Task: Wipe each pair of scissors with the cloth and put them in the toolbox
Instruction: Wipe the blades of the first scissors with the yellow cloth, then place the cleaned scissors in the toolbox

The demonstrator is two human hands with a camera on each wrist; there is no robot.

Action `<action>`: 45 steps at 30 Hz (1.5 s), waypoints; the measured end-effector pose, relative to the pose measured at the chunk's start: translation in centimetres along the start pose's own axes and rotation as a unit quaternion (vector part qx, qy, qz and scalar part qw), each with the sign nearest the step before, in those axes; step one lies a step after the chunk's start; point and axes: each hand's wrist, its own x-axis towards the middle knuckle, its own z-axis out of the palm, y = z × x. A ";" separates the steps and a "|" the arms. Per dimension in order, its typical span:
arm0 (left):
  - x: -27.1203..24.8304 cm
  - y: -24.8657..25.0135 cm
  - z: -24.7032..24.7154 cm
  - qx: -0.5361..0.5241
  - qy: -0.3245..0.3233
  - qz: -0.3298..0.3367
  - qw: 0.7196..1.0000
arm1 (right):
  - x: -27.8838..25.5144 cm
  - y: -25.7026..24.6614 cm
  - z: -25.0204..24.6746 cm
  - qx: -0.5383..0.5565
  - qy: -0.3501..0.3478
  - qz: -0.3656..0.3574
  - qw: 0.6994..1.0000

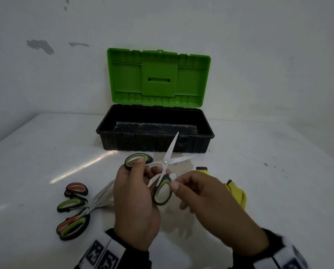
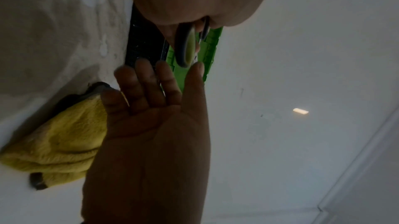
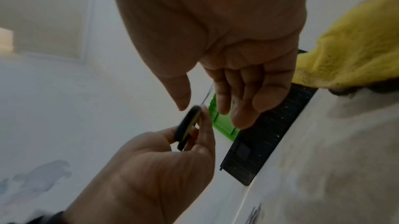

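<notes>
Left hand (image 1: 132, 193) grips green scissors (image 1: 163, 172), blades spread, above tabletop (image 1: 45, 152) middle before toolbox (image 1: 155, 131). Right hand (image 1: 205, 197) fingers loosely extended at lower handle, gripping nothing. Cloth (image 1: 237, 193) lies unused; risk: spread blades nick fingers.

yellow fleecy cloth (image 1: 238, 193): mostly hidden behind the right hand (image 1: 207, 199), beyond the grip; cut by the edge in the right wrist view
green-and-black-handled open scissors (image 1: 163, 172): lower blade partly covered by the left hand (image 1: 135, 200); handle blurred in the right wrist view
pile of scissors with red, orange and green handles (image 1: 75, 208): blade tips hidden behind the left hand; count unclear
black toolbox with green lid (image 1: 155, 129): only slivers show past the fingers in both wrist views
</notes>
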 end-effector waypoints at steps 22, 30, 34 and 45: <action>1.1 2.6 -3.2 0.377 -0.160 0.036 0.912 | 1.9 0.5 0.9 0.283 0.054 0.029 0.957; 1.4 2.7 -3.2 0.379 -0.175 0.062 0.907 | 2.1 -0.7 3.3 0.315 0.077 0.023 0.946; 2.5 4.5 -3.8 0.407 -0.193 0.056 0.891 | 3.0 -1.6 3.5 0.312 0.030 0.038 0.949; 14.9 11.8 -6.8 0.496 -0.005 0.148 0.856 | 13.7 -6.3 3.0 0.261 -0.031 0.046 0.964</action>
